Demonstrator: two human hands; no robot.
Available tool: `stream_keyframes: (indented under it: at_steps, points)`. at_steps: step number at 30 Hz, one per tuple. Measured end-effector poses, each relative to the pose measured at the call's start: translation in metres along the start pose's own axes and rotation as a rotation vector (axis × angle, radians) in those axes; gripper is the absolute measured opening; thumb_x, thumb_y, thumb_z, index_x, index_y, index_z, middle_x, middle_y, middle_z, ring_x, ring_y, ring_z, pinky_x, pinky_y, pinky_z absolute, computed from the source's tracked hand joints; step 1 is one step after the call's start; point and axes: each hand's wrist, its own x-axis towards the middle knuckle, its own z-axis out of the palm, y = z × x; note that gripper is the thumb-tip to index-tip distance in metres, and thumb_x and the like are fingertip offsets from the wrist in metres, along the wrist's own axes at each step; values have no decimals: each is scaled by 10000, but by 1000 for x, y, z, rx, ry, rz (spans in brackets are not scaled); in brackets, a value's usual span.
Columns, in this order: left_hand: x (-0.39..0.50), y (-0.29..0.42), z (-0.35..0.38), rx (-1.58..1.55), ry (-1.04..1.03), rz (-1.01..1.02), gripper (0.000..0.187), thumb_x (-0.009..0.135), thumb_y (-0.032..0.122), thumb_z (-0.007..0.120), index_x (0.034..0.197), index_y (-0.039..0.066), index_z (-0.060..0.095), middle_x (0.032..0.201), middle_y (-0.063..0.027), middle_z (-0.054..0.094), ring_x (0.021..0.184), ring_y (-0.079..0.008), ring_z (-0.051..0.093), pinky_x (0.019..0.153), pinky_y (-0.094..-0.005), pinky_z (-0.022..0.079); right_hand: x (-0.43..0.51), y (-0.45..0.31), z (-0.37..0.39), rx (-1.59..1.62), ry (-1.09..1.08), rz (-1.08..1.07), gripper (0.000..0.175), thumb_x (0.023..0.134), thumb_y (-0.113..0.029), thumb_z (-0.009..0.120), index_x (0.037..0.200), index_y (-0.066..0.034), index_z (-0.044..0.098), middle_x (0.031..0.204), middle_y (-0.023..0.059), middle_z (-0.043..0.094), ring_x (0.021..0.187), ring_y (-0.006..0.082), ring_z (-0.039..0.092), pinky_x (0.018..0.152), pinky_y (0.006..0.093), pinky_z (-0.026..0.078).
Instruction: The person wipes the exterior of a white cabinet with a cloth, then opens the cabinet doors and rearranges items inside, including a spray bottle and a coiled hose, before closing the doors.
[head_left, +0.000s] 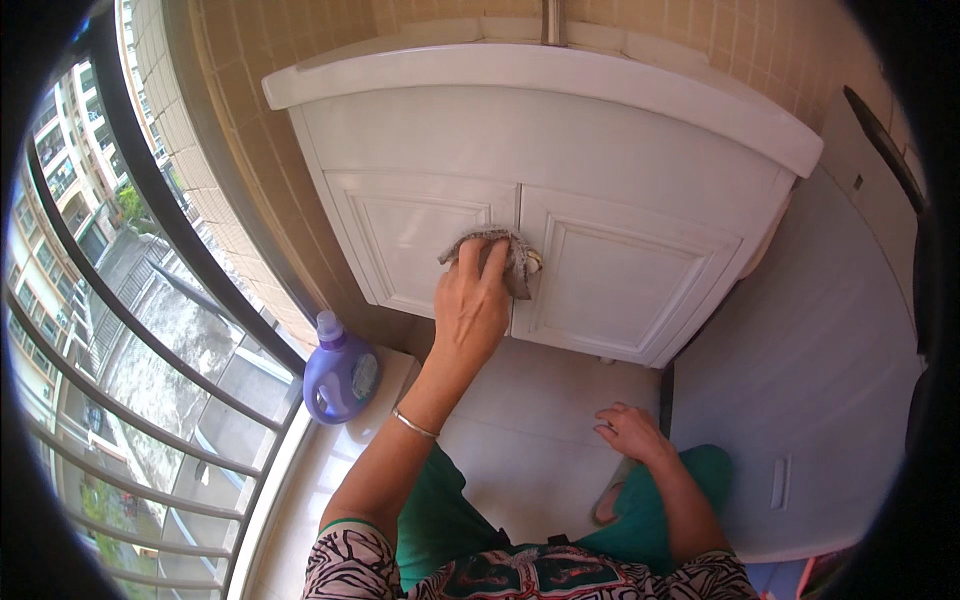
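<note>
My left hand grips a crumpled grey-brown cloth. The cloth is pressed against the left door of a white cabinet, at the edge where the two doors meet. A round knob shows just right of the cloth, partly hidden by it. The right door has a raised panel frame, and both doors look closed. My right hand is empty, fingers loosely apart, with the forearm over my right knee.
A purple detergent bottle stands on a ledge at the left, beside window bars. A large grey appliance-like panel stands close on the right. The cabinet's thick white top juts out above the doors. Pale tiles cover the floor.
</note>
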Motion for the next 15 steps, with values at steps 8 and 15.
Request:
stream_keyframes:
  at_steps: [8, 15]
  points:
    - [13, -1, -3, -61, 21, -68, 489, 763, -19, 588, 1244, -23, 496, 1151, -227, 480, 841, -375, 607, 714, -446, 515, -2, 5, 5, -13, -60, 50, 294, 873, -299, 616, 1070, -92, 685, 1049, 159, 646, 949, 352, 629, 841, 445, 504]
    - [-4, -7, -7, -49, -56, -58, 464, 767, -18, 571, 1224, -10, 493, 1129, -204, 500, 798, -378, 613, 681, -451, 517, 0, 0, 2, -18, 0, 1, 269, 852, -258, 658, 1056, -88, 697, 999, 152, 659, 862, 328, 651, 796, 423, 516]
